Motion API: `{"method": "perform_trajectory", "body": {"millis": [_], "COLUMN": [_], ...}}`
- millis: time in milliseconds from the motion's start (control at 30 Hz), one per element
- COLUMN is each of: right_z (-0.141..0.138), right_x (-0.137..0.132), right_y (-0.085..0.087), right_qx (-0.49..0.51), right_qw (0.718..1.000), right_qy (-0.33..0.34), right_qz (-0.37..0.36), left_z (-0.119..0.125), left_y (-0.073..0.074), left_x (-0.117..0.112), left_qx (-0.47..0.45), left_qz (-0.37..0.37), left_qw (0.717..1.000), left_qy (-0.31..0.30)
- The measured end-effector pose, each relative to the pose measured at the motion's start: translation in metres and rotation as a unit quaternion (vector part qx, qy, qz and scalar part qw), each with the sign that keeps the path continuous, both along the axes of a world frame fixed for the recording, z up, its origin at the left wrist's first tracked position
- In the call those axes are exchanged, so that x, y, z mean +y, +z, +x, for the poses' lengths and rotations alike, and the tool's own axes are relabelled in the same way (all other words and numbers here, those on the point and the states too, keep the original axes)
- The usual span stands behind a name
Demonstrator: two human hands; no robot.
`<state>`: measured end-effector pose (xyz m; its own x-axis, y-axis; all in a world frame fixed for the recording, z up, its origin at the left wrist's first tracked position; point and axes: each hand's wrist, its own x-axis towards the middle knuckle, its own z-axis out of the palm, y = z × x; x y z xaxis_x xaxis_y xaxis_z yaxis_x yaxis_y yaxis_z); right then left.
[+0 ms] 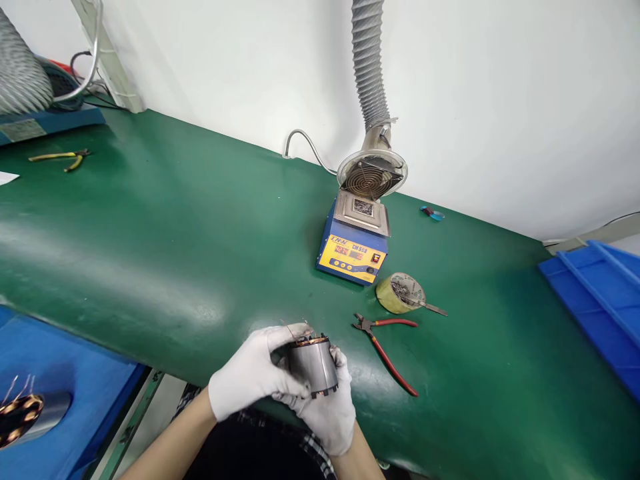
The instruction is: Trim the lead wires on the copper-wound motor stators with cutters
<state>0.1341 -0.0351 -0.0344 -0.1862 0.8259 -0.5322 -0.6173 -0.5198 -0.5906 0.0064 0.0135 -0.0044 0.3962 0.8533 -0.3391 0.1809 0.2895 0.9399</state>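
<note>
A motor stator [314, 367], a grey metal cylinder with copper windings at its upper rim, is held over the front edge of the green bench. My left hand [250, 370], in a white glove, grips it from the left, thumb and fingers around its side and rim. Under and to the right of it my gloved right hand [333, 407] is closed around the lower side. Thin copper wire ends stick up near the left fingertips. Red-handled cutting pliers [383, 347] lie spread on the bench, just right of my hands.
A blue and yellow solder pot [353, 240] stands beneath a fume extractor hood [373, 173]. Beside it is a small yellow tub [393, 297] with a metal strip across it. Another stator [35, 417] lies in a blue bin [95, 360]. Yellow-handled pliers [63, 157] lie far left; a blue crate [600, 300] is right.
</note>
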Motion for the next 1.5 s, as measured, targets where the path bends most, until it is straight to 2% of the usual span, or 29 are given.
{"method": "perform_trajectory", "body": {"millis": [67,100,167,233,300,400,433,567,633,700,767,833,867,933,1000,1067,1200,1267,1367,1433,1500], "right_z": [0.0,0.0,0.002,0.002,-0.002,-0.014,-0.018,-0.028,-0.027,-0.025,-0.023,-0.022,-0.022,-0.022,-0.022,-0.022,-0.023,-0.022,-0.019,-0.017,-0.017], "right_x": [0.0,0.0,0.0,0.0,-0.001,-0.003,-0.004,-0.004,-0.004,-0.005,-0.006,-0.007,-0.008,-0.008,-0.007,-0.006,-0.005,-0.005,-0.004,-0.004,-0.004], "right_y": [0.002,0.004,0.006,0.005,0.001,-0.011,-0.016,-0.031,-0.036,-0.04,-0.043,-0.046,-0.046,-0.046,-0.045,-0.043,-0.039,-0.035,-0.03,-0.031,-0.033], "right_qx": [0.101,0.123,0.101,0.017,-0.101,-0.266,-0.313,-0.45,-0.479,-0.488,-0.497,-0.503,-0.5,-0.479,-0.454,-0.438,-0.418,-0.43,-0.473,-0.49,-0.485], "right_qw": [0.993,0.99,0.994,0.999,0.989,0.946,0.93,0.863,0.841,0.83,0.822,0.819,0.822,0.837,0.855,0.867,0.881,0.878,0.858,0.849,0.853], "right_qy": [0.036,0.046,0.028,-0.01,-0.057,-0.087,-0.083,-0.053,-0.039,-0.027,-0.032,-0.05,-0.057,-0.06,-0.044,-0.038,-0.056,-0.043,0.002,0.011,0.005], "right_qz": [-0.039,-0.044,-0.023,0.031,0.096,0.16,0.173,0.222,0.247,0.27,0.277,0.272,0.267,0.259,0.247,0.234,0.214,0.207,0.2,0.196,0.193], "left_z": [0.002,0.003,-0.001,-0.008,-0.015,-0.015,-0.012,0.007,0.012,0.011,0.004,-0.007,-0.011,-0.018,-0.017,-0.012,0.002,0.007,0.007,0.002,-0.007], "left_y": [0.005,0.006,0.002,-0.006,-0.013,-0.017,-0.016,-0.006,-0.002,0.002,0.006,0.009,0.01,0.012,0.011,0.009,0.005,0.005,0.008,0.009,0.01], "left_x": [0.009,0.013,0.017,0.016,0.01,0.002,0.001,0.01,0.016,0.02,0.022,0.021,0.02,0.017,0.015,0.013,0.011,0.011,0.014,0.017,0.019], "left_qx": [-0.047,-0.062,-0.076,-0.104,-0.132,-0.122,-0.108,-0.11,-0.133,-0.172,-0.243,-0.29,-0.282,-0.212,-0.136,-0.116,-0.153,-0.147,-0.103,-0.073,-0.049], "left_qz": [-0.072,-0.081,-0.055,-0.032,-0.04,-0.081,-0.091,-0.078,-0.075,-0.095,-0.102,-0.066,-0.049,-0.051,-0.099,-0.134,-0.158,-0.152,-0.126,-0.113,-0.102], "left_qw": [0.995,0.991,0.983,0.969,0.97,0.986,0.988,0.988,0.981,0.962,0.92,0.878,0.879,0.924,0.959,0.96,0.946,0.947,0.955,0.961,0.969], "left_qy": [0.055,0.086,0.161,0.223,0.199,0.079,0.062,0.08,0.122,0.191,0.29,0.375,0.381,0.315,0.226,0.216,0.237,0.242,0.248,0.24,0.219]}}
